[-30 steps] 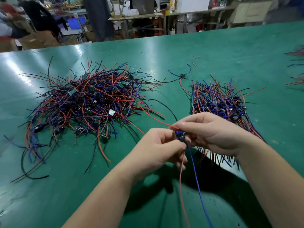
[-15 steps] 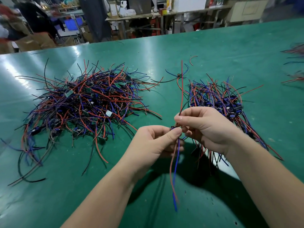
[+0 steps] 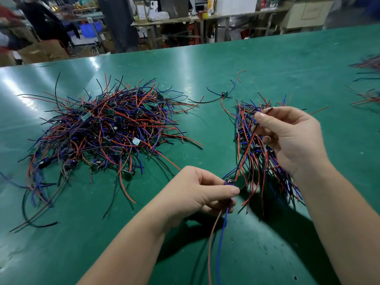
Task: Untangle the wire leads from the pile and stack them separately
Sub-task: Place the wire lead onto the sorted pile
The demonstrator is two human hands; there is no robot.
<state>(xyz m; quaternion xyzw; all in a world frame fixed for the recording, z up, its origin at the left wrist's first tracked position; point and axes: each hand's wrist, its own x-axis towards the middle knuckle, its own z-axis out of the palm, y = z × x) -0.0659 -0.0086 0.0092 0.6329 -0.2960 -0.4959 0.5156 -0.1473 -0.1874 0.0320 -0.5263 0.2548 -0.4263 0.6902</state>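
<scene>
You have a glossy green desk [image 3: 205,64] before you. A big tangled pile [image 3: 107,130] of red, blue and black wire leads fills the left half of the frame. A smaller stack [image 3: 245,124] lies right of centre. Between them, higher up, lies a single lead [image 3: 223,94], with a red wire scrap [image 3: 239,74] just above it. More wires [image 3: 368,64] lie at the right edge.

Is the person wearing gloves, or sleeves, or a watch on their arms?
No. The left hand and the right hand wear no gloves or rings. The left forearm and the right forearm show no sleeve, watch or band as far as the picture reaches. The fingernails look short and unpainted.
</scene>
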